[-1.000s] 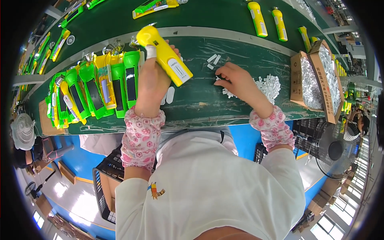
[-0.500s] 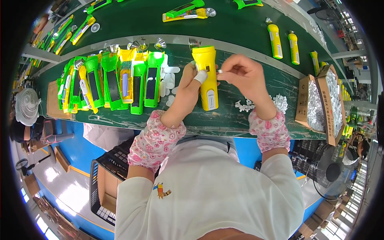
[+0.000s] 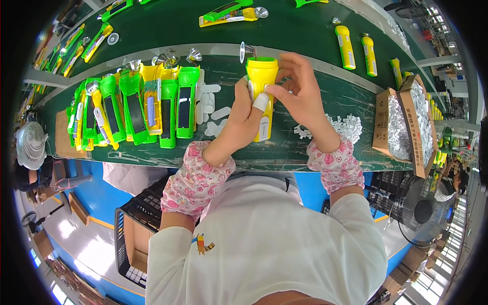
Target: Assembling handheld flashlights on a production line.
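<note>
1. Yellow plastic flashlight (image 3: pixel 261 80), held over the table (image 3: pixel 292 153) in front of the person, has its long axis running away from the body, open head at the far end.
2. Left hand (image 3: pixel 242 111) wraps the flashlight from its left side, closed around the barrel, its white-wrapped thumb lying across the front.
3. Right hand (image 3: pixel 302 95) is at the flashlight's right side, nearer its head than the left hand. Its thumb tip presses the front face just above the wrapped thumb, fingers bent alongside; I cannot tell whether a small piece is pinched there.
4. That wrapped thumb covers the middle of the flashlight's front, leaving little room below the right thumb.
5. Silvery lamp cup (image 3: pixel 249 51) sits off the flashlight's open head, just beyond and to its left.
6. White oval pieces (image 3: pixel 209 103) lie to the flashlight's left; past them stands a crowded row of green and yellow shells (image 3: pixel 133 109).
7. Small white pieces (image 3: pixel 347 128) are heaped to the flashlight's right, partly behind the right wrist.
8. Farther right of the flashlight are cardboard boxes (image 3: pixel 382 126) filled with pale pieces.
</note>
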`<state>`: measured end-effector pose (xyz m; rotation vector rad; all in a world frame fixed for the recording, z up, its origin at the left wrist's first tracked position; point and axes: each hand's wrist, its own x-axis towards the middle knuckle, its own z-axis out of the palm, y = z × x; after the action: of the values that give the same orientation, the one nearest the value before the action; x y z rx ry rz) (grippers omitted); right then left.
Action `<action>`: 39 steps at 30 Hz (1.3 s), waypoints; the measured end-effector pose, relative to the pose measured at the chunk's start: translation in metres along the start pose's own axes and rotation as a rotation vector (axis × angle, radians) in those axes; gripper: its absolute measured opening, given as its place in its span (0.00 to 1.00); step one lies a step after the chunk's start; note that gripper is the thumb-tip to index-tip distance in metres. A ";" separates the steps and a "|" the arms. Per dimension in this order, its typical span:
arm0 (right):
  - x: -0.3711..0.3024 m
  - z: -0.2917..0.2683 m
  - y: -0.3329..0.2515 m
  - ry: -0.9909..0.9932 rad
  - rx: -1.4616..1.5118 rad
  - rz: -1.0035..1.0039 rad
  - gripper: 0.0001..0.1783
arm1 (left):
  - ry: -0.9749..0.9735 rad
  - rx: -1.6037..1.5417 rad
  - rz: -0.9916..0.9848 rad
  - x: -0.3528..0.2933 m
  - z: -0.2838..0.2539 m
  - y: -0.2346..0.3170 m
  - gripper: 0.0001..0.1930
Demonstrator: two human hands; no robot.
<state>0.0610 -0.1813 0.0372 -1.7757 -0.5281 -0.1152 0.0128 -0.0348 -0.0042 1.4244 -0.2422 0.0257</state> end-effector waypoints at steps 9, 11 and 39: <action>0.099 -0.095 0.044 -0.119 0.177 0.315 0.20 | -0.013 -0.296 -0.217 0.106 0.023 0.003 0.16; 0.171 -0.163 0.116 0.174 -0.573 -0.103 0.27 | 0.008 -0.262 -0.197 0.154 0.040 -0.014 0.13; 0.087 -0.082 0.026 0.040 -0.567 -0.216 0.28 | 0.347 -0.909 -0.115 0.167 0.054 0.021 0.14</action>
<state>0.1651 -0.2378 0.0665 -2.2526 -0.7049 -0.4908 0.1640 -0.1060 0.0539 0.5094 0.1174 0.0584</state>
